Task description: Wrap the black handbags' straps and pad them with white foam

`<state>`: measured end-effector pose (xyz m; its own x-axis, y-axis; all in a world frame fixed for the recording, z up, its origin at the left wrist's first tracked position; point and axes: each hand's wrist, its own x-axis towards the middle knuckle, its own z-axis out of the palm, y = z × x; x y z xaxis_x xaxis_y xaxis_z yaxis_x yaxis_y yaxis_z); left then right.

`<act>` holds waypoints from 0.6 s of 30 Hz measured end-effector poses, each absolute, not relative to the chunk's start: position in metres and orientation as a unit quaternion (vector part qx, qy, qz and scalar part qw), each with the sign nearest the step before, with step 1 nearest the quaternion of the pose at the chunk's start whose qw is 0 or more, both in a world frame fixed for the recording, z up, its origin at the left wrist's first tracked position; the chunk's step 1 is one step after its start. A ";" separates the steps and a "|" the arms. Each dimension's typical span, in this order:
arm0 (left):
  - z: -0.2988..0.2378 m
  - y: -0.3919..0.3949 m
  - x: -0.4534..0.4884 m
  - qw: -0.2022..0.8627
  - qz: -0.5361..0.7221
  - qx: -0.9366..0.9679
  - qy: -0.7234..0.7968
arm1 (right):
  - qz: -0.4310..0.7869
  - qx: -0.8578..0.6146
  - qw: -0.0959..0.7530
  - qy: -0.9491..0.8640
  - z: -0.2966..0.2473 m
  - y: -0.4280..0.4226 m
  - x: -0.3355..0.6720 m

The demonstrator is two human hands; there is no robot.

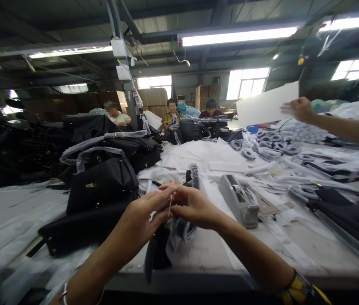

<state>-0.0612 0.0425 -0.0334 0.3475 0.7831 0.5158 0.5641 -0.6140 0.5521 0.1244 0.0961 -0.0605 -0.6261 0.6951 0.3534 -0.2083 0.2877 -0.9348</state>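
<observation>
In the middle of the head view, my left hand and my right hand meet with curled fingers. Between them a thin tan rubber band is stretched, and the fingers of both hands close around it. Just under the hands hangs a black strap in clear plastic wrap, partly hidden by my fingers. Beyond the fingertips, a plastic-wrapped strap end sticks up. A black flap lies below my hands near the table edge. Left of my hand sits a black bag with gold fittings.
A grey tape dispenser stands right of my hands. White sheets and wrapped strap rolls cover the far table. At right, another person's hand holds a white board; black bags are piled left. Several people sit beyond.
</observation>
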 end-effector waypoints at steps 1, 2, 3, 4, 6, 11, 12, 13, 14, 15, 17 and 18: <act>-0.033 0.040 -0.063 0.126 0.382 0.814 0.420 | 0.612 -0.156 0.402 -0.663 -0.063 0.095 0.124; -0.033 0.038 -0.065 0.121 0.380 0.810 0.430 | 0.644 -0.148 0.416 -0.625 -0.066 0.092 0.123; -0.034 0.035 -0.066 0.119 0.386 0.799 0.445 | 0.666 -0.150 0.436 -0.586 -0.069 0.090 0.122; -0.036 0.032 -0.067 0.120 0.397 0.782 0.466 | 0.680 -0.161 0.462 -0.546 -0.071 0.088 0.122; -0.042 0.027 -0.069 0.132 0.426 0.734 0.512 | 0.684 -0.188 0.511 -0.486 -0.077 0.083 0.121; -0.053 0.017 -0.068 0.198 0.515 0.616 0.562 | 0.579 -0.200 0.548 -0.569 -0.085 0.078 0.123; -0.052 0.016 -0.067 0.197 0.537 0.597 0.563 | 0.536 -0.200 0.548 -0.610 -0.086 0.079 0.124; -0.050 0.013 -0.065 0.185 0.558 0.579 0.565 | 0.490 -0.200 0.547 -0.649 -0.088 0.080 0.125; -0.048 0.009 -0.064 0.164 0.577 0.563 0.568 | 0.442 -0.199 0.546 -0.684 -0.090 0.081 0.127; -0.045 0.004 -0.062 0.137 0.595 0.550 0.570 | 0.396 -0.197 0.544 -0.713 -0.092 0.084 0.127; -0.040 -0.008 -0.057 0.063 0.617 0.543 0.566 | 0.318 -0.190 0.532 -0.762 -0.099 0.089 0.127; -0.039 -0.016 -0.055 0.017 0.619 0.553 0.558 | 0.291 -0.184 0.522 -0.780 -0.103 0.092 0.127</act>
